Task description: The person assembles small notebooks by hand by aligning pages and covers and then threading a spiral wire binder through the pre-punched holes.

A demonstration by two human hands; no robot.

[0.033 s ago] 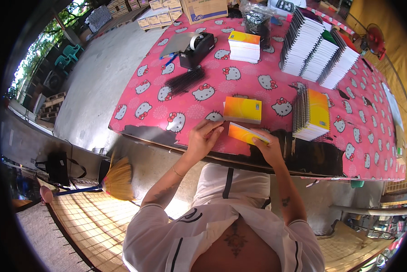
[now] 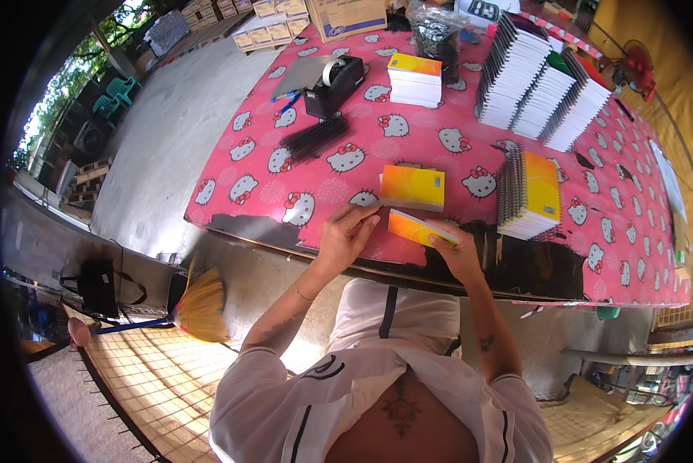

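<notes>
My right hand [image 2: 459, 251] grips a small yellow-and-orange notebook [image 2: 413, 228] by its right end, thumb on top, holding it tilted over the table's near edge. To its left, my left hand [image 2: 349, 235] is closed, thumb and fingertips pinched together. Something thin and dark shows at those fingertips, too small to make out. Just beyond both hands lies a short stack of notebooks [image 2: 413, 185] with the same cover. A pile of spiral-bound notebooks [image 2: 533, 193] stands to the right. Loose black binding coils [image 2: 316, 139] lie farther left on the pink cloth.
A black tape dispenser [image 2: 336, 89] sits at the far left of the table [image 2: 416, 143]. Behind are another notebook stack [image 2: 415, 83], a plastic bag of black coils [image 2: 437, 46] and a carton [image 2: 349, 18]. Tall spiral-notebook stacks [image 2: 535, 92] rise at the far right.
</notes>
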